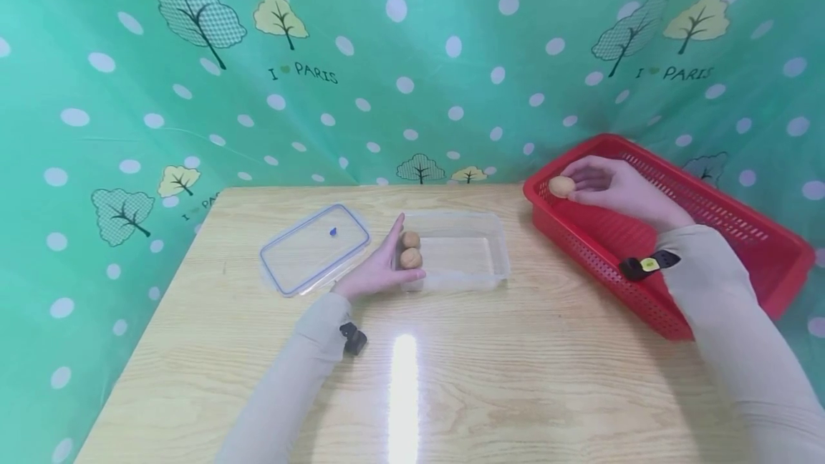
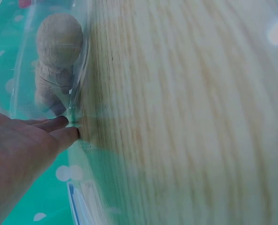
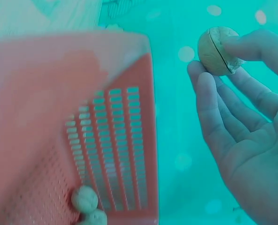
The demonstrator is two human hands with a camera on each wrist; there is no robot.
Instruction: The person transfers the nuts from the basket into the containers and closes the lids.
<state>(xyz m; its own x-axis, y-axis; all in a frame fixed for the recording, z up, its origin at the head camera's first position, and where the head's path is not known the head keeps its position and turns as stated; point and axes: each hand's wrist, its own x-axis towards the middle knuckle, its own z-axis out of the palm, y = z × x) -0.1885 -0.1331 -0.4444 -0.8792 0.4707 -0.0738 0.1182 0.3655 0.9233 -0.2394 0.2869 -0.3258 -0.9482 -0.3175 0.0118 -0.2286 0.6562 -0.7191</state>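
From the head camera I see my right hand (image 1: 612, 185) over the near-left corner of the red perforated plastic basket (image 1: 760, 249), which sits at the right edge of the pale wooden table (image 1: 515, 349). That hand pinches a round tan walnut (image 1: 561, 186) between thumb and fingertips, just above the basket's rim. My left hand (image 1: 380, 271) lies with straight fingers flat against the left end wall of the clear rectangular plastic container (image 1: 480, 263) at the table's middle. Two more tan walnuts (image 1: 410, 250) lie inside that container, right behind the wall the left hand touches. The clear lid with a blue rim (image 1: 314, 248) lies flat on the table to the left of the container, just beside the left hand. The two hands are well apart.

On the left wrist camera, straight fingertips (image 2: 63, 129) press the container's clear wall, with the two walnuts (image 2: 58, 61) showing blurred through it, close above.

On the right wrist camera, the thumb and forefinger hold the walnut (image 3: 217, 50) by its seam, the other fingers loosely spread. The basket's slotted wall (image 3: 115, 145) is to the left, and two further pale walnuts (image 3: 88, 206) lie in its bottom corner.
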